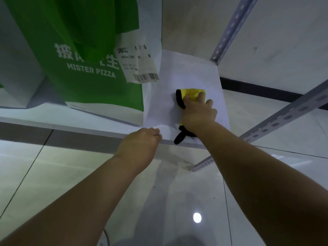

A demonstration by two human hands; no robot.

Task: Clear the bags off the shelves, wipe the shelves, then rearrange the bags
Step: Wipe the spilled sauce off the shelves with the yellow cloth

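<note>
A green "MISTER PIZZA" bag (85,50) with a white receipt label (140,64) stands on the white shelf (191,73), left of the bare patch. My right hand (198,112) presses a yellow cloth with black edging (192,94) flat on the shelf, right of the bag; the cloth's black loop hangs over the front edge. My left hand (142,144) rests at the shelf's front edge, fingers curled on the lip, just below the bag's corner.
Perforated grey metal uprights (234,23) and a rail (284,116) frame the shelf's right end. A white wall with a black skirting strip (257,87) lies behind. Glossy tiled floor (159,192) spreads below the shelf.
</note>
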